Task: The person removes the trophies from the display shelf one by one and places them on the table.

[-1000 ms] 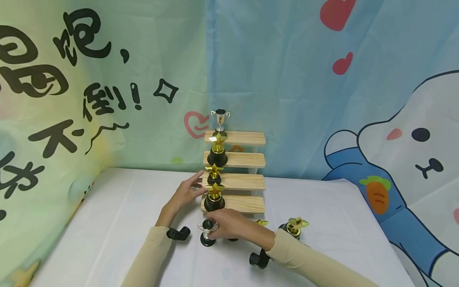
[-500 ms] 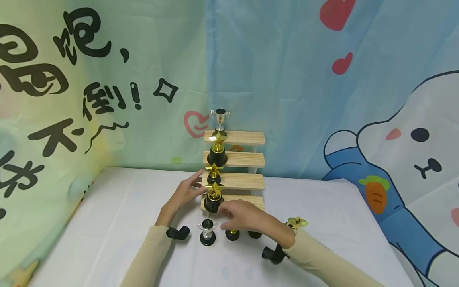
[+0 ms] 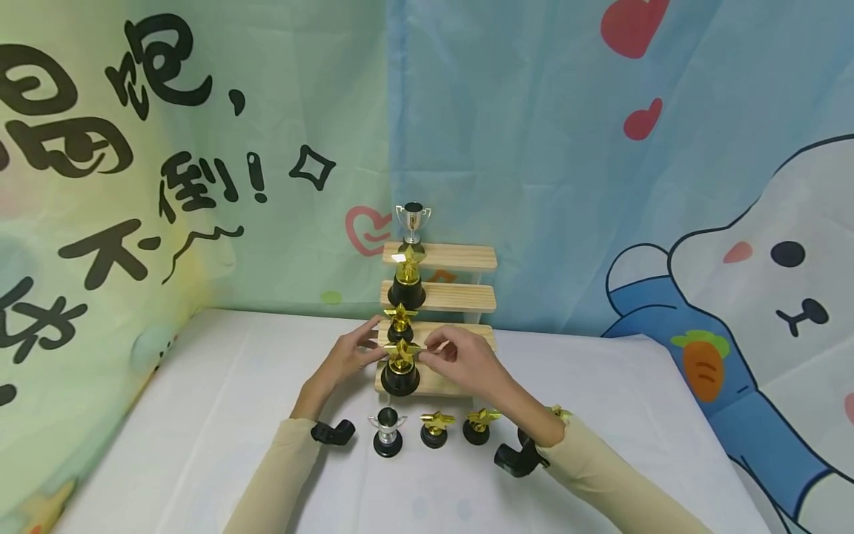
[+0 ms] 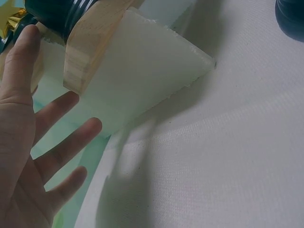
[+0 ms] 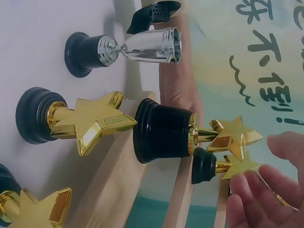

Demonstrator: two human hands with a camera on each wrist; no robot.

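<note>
On the left ends of the steps of a wooden stand (image 3: pixel 460 297) are several trophies, one per step. My right hand (image 3: pixel 467 360) is beside the gold star trophy (image 3: pixel 400 374) on the lowest step. In the right wrist view its thumb and bent fingers (image 5: pixel 251 190) stand apart near the star's tip, pinching nothing visible. My left hand (image 3: pixel 350 352) is at the stand's left side, fingers spread; in the left wrist view its fingers (image 4: pixel 71 147) are beside the step's end. Whether they touch it I cannot tell. A silver cup trophy (image 3: pixel 387 434) stands upright on the table.
Right of the silver cup, two small gold star trophies (image 3: pixel 435 430) stand on the white tablecloth (image 3: pixel 233 415). Another gold trophy (image 3: pixel 559 412) is mostly hidden by the right forearm. Behind the stand hangs a printed cloth backdrop (image 3: pixel 507 148).
My right hand has let go of the silver cup trophy, leaving it before the stand, and moved up to the lowest step's star trophy. My left hand has stayed in place.
</note>
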